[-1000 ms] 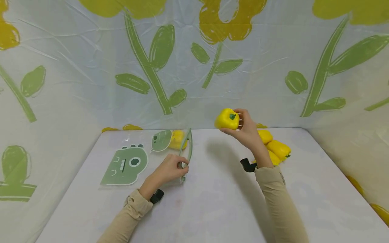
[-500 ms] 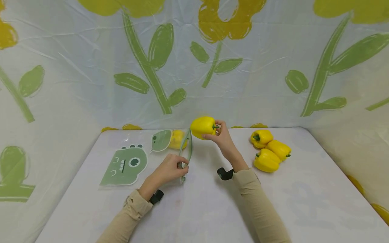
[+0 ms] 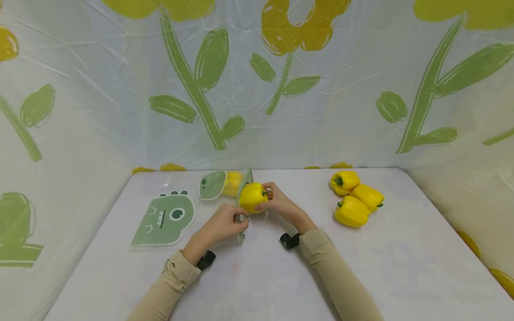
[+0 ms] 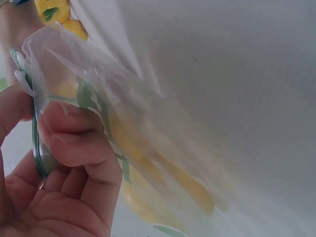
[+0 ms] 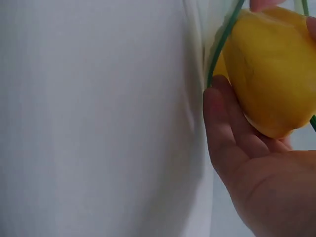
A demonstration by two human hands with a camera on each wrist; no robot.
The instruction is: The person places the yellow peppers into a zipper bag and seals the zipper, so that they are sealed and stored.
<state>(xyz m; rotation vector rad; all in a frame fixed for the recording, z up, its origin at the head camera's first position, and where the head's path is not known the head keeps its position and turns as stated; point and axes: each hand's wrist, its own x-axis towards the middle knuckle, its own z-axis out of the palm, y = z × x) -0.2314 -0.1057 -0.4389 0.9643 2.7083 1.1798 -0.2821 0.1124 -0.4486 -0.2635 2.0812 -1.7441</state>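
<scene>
My left hand (image 3: 225,223) pinches the green-edged rim of a clear zip bag (image 3: 166,218) printed with a green cartoon monster; its mouth faces right. Inside the bag, toward the back, a yellow bell pepper (image 3: 233,183) shows through the plastic. My right hand (image 3: 281,207) holds another yellow bell pepper (image 3: 253,197) by its stem end, right at the bag's mouth. In the right wrist view the fingers (image 5: 222,123) lie along this pepper, close to the green rim (image 5: 224,42). The left wrist view shows thumb and fingers gripping the bag's edge (image 4: 37,133).
Three yellow bell peppers (image 3: 357,200) lie grouped on the right side of the white table (image 3: 401,267). A flower-printed cloth (image 3: 321,125) hangs behind the table and at both sides. A black wrist camera (image 3: 289,240) sits below the right hand.
My right hand has carried its bell pepper left and down, from above the table to the mouth of the bag. The left hand has stayed in place on the rim.
</scene>
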